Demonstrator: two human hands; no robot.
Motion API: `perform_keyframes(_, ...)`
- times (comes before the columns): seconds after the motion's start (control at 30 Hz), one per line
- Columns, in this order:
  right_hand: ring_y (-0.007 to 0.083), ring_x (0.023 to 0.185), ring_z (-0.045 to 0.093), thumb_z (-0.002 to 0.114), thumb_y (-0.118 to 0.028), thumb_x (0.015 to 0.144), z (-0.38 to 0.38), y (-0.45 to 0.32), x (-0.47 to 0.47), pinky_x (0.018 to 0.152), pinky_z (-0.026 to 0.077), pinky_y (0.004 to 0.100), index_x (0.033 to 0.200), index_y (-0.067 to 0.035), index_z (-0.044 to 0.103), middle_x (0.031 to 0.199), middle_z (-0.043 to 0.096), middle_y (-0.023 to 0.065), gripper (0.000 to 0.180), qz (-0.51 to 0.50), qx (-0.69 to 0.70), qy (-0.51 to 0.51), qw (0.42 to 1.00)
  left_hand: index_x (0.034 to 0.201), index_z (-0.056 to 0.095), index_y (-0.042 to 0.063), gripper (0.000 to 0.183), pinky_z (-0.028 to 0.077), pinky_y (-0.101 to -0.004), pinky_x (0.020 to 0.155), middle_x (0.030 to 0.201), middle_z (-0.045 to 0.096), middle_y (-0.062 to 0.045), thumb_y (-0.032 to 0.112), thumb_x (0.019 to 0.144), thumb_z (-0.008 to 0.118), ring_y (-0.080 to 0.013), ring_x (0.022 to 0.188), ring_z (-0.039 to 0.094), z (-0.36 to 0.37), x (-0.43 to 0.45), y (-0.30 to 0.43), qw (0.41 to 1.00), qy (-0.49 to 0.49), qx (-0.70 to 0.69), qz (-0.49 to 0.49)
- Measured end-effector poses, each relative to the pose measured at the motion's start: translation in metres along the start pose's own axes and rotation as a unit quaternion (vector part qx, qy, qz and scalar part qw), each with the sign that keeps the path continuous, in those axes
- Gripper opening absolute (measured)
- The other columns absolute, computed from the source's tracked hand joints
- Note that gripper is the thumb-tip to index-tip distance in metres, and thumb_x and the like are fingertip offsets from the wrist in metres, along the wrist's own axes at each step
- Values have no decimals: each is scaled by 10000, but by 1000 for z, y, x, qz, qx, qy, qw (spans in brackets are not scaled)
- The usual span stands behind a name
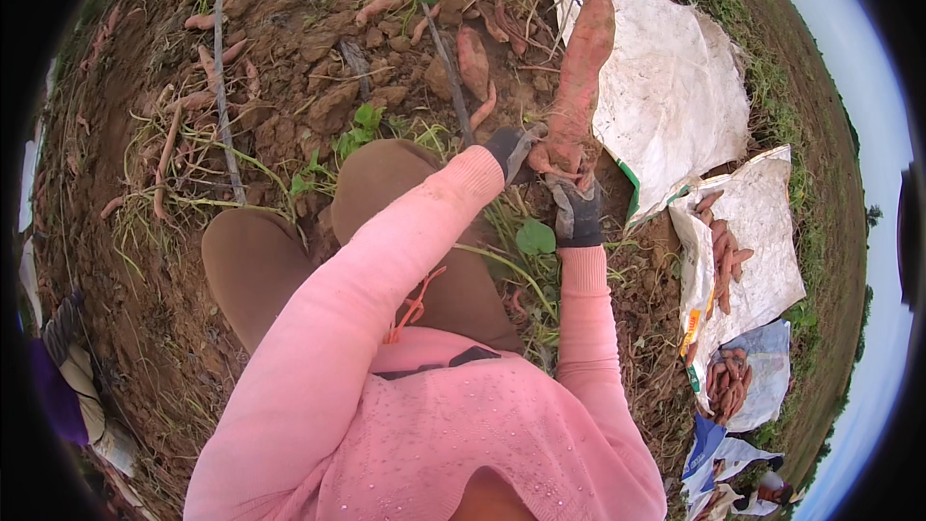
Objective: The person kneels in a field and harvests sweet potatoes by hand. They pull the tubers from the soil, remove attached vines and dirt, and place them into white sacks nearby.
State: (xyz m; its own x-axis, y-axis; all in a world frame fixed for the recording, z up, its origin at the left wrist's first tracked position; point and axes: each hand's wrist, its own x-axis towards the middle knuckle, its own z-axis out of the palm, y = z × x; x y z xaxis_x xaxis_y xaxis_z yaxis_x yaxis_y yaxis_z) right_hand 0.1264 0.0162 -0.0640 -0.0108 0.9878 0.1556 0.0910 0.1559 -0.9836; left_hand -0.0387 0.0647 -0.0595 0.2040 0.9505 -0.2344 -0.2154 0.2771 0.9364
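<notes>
A large reddish-pink sweet potato [581, 72] points away from me, with smaller roots and soil at its near end. My right hand [579, 211], in a dirty grey and black glove, grips it from below at that near end. From the side, my left hand [515, 152], gloved the same way, has its fingers closed at the base of the cluster by a small side root [541, 159]. The left fingertips are partly hidden. Just right of the big root lies a flattened white woven sack [673, 79]. Another sweet potato [473, 64] rests on the soil beyond my left hand.
Drip lines [221, 72] cross the soil, with loose sweet potatoes [168, 159] and vines around them. On the right, a white sack [767, 246] and a bluish sack [770, 369] hold sweet potatoes. A person [770, 493] is at the lower right. Another person [61, 391] is at the left rim.
</notes>
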Motion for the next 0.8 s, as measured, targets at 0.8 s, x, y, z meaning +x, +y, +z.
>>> perform_keyframes(0.8, 111, 793, 585, 624, -35, 832, 64, -29, -22, 661, 477, 225, 1264, -18, 435, 1038, 591, 37, 472, 103, 42, 35, 993, 1326, 373, 42, 559, 427, -401, 869, 1254, 503, -197, 363, 896, 530, -304, 1063, 540, -71, 42, 40, 881, 326, -342, -18)
